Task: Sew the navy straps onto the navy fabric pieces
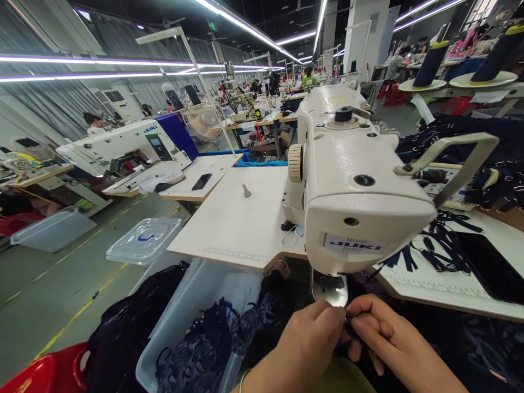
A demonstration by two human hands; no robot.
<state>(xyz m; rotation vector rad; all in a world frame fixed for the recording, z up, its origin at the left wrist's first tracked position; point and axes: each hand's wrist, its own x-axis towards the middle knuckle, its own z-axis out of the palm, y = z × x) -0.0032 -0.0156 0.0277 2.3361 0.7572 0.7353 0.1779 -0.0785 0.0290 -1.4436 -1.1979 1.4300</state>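
In front of the white sewing machine [364, 164], my left hand [305, 341] and my right hand [391, 335] meet with their fingertips pinched together. Between them shows a small bit of dark navy strap [349, 323], mostly hidden by the fingers. Just beyond the fingertips is the machine's shiny metal plate [331, 288], under the sewing head. Both hands are closed, the left coming in from the lower left, the right from the lower right.
A clear plastic bin [192, 278] full of navy straps stands at the lower left. To the right, cut navy straps [442, 248] and a black phone [491, 267] lie on the tabletop. A small metal piece [246, 191] rests on the white table [229, 218]. A red stool [57, 371] is at lower left.
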